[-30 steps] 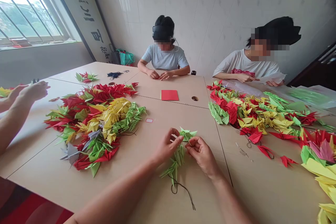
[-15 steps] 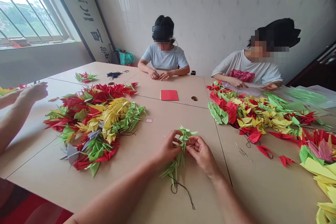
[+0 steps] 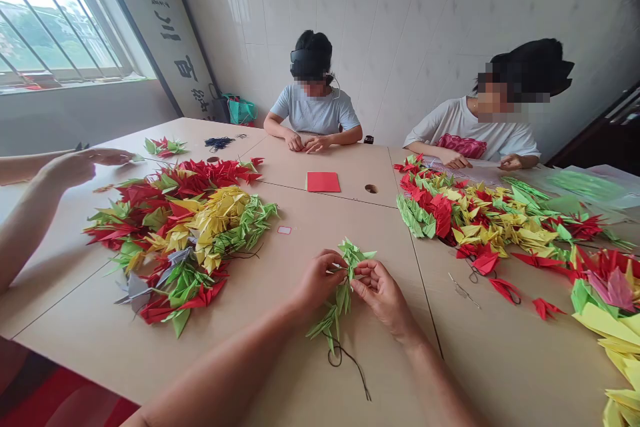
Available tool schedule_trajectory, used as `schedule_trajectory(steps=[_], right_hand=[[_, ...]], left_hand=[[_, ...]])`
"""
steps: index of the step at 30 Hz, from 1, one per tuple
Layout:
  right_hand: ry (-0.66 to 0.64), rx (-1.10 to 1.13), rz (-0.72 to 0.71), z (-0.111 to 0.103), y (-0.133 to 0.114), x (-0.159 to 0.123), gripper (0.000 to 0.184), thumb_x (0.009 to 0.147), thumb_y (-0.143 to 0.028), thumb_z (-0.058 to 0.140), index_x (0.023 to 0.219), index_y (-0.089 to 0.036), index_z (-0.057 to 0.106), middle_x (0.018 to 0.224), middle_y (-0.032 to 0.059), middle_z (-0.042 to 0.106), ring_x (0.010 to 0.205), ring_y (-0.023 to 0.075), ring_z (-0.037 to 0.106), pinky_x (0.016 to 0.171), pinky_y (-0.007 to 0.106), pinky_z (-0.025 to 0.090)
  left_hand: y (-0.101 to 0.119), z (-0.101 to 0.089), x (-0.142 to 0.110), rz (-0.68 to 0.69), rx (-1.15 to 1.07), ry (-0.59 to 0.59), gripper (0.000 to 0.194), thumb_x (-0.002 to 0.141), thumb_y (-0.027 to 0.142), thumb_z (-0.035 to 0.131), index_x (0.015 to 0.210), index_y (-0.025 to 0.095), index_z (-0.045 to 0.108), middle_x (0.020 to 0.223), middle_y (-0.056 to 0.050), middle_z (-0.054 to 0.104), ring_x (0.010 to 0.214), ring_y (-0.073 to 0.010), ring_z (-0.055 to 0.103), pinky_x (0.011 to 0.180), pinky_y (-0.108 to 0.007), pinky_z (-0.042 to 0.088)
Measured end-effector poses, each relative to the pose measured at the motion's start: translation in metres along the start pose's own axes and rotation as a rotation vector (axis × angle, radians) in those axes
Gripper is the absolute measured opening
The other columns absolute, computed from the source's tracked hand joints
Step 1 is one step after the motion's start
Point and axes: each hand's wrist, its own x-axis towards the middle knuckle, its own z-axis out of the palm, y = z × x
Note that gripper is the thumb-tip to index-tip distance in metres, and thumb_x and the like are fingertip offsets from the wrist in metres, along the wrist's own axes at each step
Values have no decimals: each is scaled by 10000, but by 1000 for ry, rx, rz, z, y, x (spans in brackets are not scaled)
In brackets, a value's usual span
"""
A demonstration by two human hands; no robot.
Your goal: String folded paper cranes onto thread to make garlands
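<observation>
A string of green folded paper cranes (image 3: 341,300) lies on the table in front of me, its upper end raised between my hands. My left hand (image 3: 321,278) pinches it from the left, fingers closed. From the right, my right hand (image 3: 379,291) grips the same string with thumb and fingers pressed together. The exact spot under the fingertips is partly hidden. A dark cord (image 3: 353,363) trails from the string's lower end and loops on the tabletop.
Left lies a large heap of red, yellow and green paper cranes (image 3: 200,213); another heap (image 3: 480,207) spreads at right. Red paper squares (image 3: 323,181) lie ahead, near a table hole (image 3: 371,189). Two people sit opposite. A co-worker's arms (image 3: 55,180) reach in from the left.
My hands stay on the green string, fingers slightly shifted and closer together. At left, the co-worker's hand has stretched rightward over the table.
</observation>
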Motion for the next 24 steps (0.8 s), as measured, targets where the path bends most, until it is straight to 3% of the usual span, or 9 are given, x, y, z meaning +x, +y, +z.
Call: schedule_trajectory(steps=[8,15,24], right_hand=[[-21,28,29,-1,-2,0,310,734,-352,656,970,-215,509,969,45,573,775,150,591,695,297,479],[-82,27,37,-1,-5,-2,364,725,-377,670,1017,-228,511,1039,48,563,810,148,577,747,306,472],[-75,-55,29,1,-7,-5,306,747,-337,634,1007,-216,528,934,31,603,788,151,567,735,307,469]], left_hand=[[-2,-1,1,-30,-86,6,124,699,254,609,664,139,579,849,-41,532,678,-117,543,611,-244,459],[-2,-1,1,-10,-22,36,99,709,236,598,679,143,587,821,-36,537,664,-109,537,619,-238,458],[-2,-1,1,-61,-50,51,159,704,291,622,682,138,586,774,-25,546,659,-112,541,629,-244,461]])
